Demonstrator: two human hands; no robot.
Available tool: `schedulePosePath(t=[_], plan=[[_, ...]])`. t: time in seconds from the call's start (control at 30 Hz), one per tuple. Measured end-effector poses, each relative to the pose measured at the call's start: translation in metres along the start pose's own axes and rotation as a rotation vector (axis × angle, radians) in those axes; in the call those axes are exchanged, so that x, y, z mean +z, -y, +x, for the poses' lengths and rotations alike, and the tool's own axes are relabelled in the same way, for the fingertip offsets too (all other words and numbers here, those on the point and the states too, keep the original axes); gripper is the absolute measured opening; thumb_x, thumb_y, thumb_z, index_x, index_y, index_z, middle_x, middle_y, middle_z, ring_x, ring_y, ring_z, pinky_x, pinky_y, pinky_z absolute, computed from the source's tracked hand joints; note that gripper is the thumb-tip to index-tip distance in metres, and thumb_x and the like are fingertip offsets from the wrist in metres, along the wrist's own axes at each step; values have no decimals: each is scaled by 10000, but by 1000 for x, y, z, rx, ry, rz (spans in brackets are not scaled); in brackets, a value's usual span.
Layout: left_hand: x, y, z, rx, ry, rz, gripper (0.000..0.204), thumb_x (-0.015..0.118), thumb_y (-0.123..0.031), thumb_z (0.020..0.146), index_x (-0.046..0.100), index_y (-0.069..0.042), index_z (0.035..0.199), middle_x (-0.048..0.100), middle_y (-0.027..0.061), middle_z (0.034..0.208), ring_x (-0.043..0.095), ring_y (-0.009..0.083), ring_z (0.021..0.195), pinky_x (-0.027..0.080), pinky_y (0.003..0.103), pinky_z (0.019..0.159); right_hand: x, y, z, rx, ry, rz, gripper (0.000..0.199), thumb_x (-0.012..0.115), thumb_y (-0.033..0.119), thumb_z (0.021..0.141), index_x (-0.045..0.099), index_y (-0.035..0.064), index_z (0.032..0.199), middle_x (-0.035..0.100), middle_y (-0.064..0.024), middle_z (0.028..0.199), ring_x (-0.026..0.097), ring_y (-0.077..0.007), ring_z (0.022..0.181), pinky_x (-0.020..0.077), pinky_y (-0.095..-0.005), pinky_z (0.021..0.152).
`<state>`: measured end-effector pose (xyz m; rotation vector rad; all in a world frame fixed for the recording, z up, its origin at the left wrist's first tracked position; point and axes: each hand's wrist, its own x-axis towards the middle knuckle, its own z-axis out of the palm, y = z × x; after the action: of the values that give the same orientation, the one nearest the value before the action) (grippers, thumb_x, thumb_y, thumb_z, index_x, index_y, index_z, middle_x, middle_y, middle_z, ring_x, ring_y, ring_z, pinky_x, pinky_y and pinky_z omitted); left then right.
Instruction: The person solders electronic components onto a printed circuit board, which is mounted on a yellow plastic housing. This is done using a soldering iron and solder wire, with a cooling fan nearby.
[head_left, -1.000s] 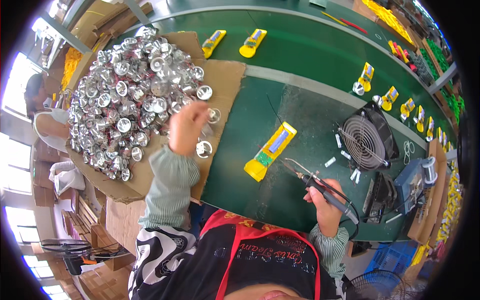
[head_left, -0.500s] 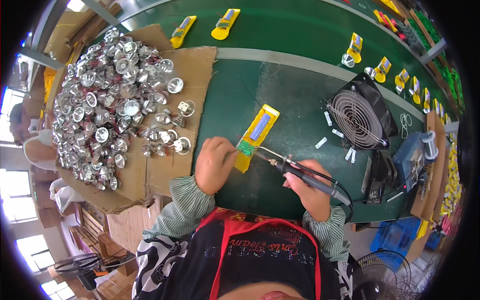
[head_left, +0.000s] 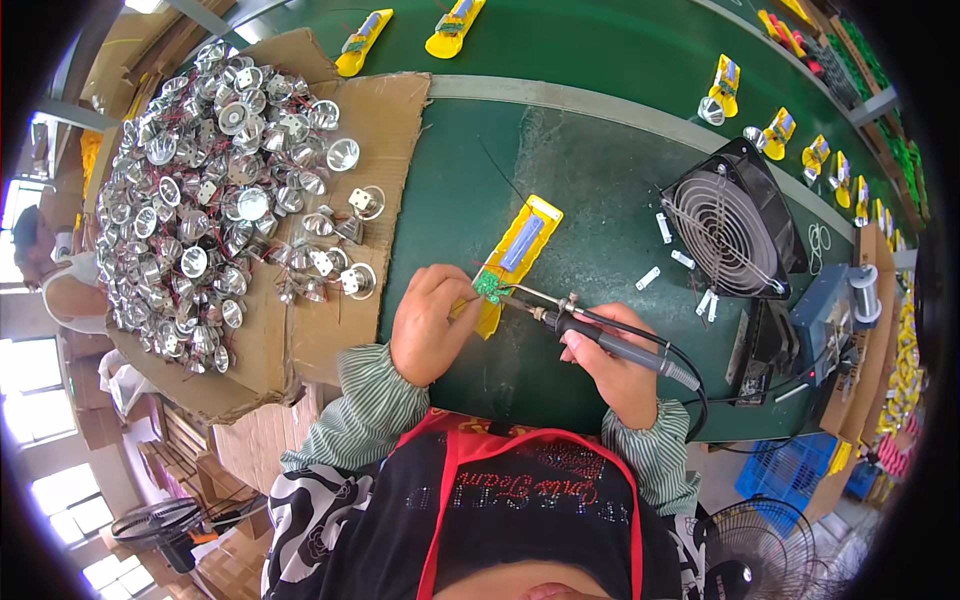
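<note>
A yellow plastic housing (head_left: 540, 217) lies tilted on the green bench, with a blue cylindrical battery (head_left: 521, 243) in its upper part and a green circuit board (head_left: 490, 285) near its lower end. My left hand (head_left: 432, 322) is at the board's left edge, fingertips pinched together; whatever lies between them is too small to make out. In my right hand (head_left: 618, 372) is a soldering iron (head_left: 622, 350) with a grey handle, gripped like a pen. Its tip and the thin metal tube (head_left: 535, 292) fixed along it reach the board's right side. A thin dark wire rises from the housing.
Silver reflector cups (head_left: 190, 225) with wires are heaped on cardboard (head_left: 385, 130) at left. On the right stand a black fan (head_left: 735, 220), small white pieces (head_left: 648, 278), a blue box-shaped unit (head_left: 822, 310) and a solder spool (head_left: 864, 295). More yellow housings (head_left: 457, 28) line the far strip.
The whole view has shifted and turned slightly. Both hands stay at the circuit board, and the soldering iron keeps nearly the same place against it.
</note>
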<state>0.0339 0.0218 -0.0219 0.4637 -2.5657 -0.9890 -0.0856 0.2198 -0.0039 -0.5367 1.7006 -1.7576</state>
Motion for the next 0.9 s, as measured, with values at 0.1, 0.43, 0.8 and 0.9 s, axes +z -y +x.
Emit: schedulePosePath(t=[0.1,0.43,0.8,0.9], plan=[[-1,0,1,9,1,6,109,653,-11,716,584,-15,799,577,108,896,539,304,836,445,382,737,1,-3,2,-10,-6,-5,163,670,4,776,598,-69,904,643,-78,751,642,-120,649,506,-233,576],[-2,-1,3,18,13,9,120,662,-9,704,577,-13,789,574,116,911,546,303,851,451,374,757,1,-5,4,-2,20,-32,172,667,5,774,593,-64,914,649,-78,754,636,-109,648,506,-232,579],[-3,-2,3,18,28,22,116,663,-1,706,577,-4,783,571,124,918,552,300,859,450,368,762,-11,5,-6,24,-44,1,176,669,11,789,584,-55,929,643,-77,739,622,-102,644,501,-229,583],[-2,-2,2,6,27,30,116,666,-5,706,577,-4,780,572,120,910,553,298,856,451,369,764,-10,3,-9,26,-50,1,174,669,14,790,584,-54,926,643,-74,737,620,-101,640,500,-228,582]])
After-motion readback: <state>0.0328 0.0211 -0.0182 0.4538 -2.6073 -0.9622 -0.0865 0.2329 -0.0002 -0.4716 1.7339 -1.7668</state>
